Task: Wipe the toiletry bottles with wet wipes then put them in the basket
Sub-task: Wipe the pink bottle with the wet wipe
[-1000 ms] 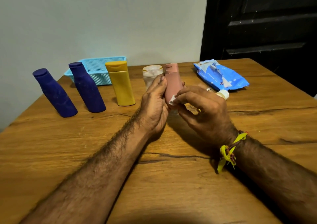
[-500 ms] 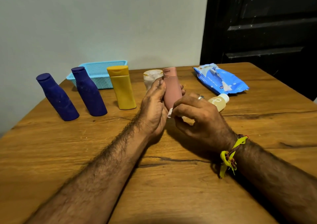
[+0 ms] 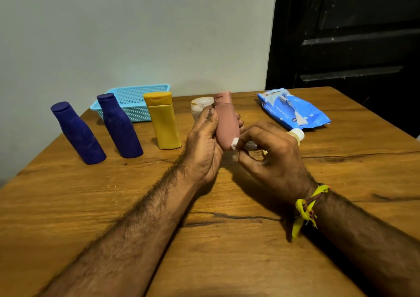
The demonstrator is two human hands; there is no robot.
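Observation:
My left hand (image 3: 205, 142) grips a pink bottle (image 3: 225, 120) upright above the middle of the table. My right hand (image 3: 270, 158) pinches a small white wet wipe (image 3: 235, 143) against the bottle's lower right side. Two dark blue bottles (image 3: 77, 133) (image 3: 119, 126) and a yellow bottle (image 3: 163, 120) stand in a row at the left. A light blue basket (image 3: 134, 98) sits behind them by the wall. A clear jar (image 3: 200, 106) shows partly behind my left hand. A small cream bottle (image 3: 297, 135) lies behind my right hand, mostly hidden.
A torn blue pack of wet wipes (image 3: 293, 111) lies at the back right of the wooden table (image 3: 227, 251). A dark door (image 3: 352, 35) stands behind the table's right corner. A pale wall runs along the back.
My right hand has slid the wipe down the pink bottle toward its base. The view has tilted so everything sits lower in the frame.

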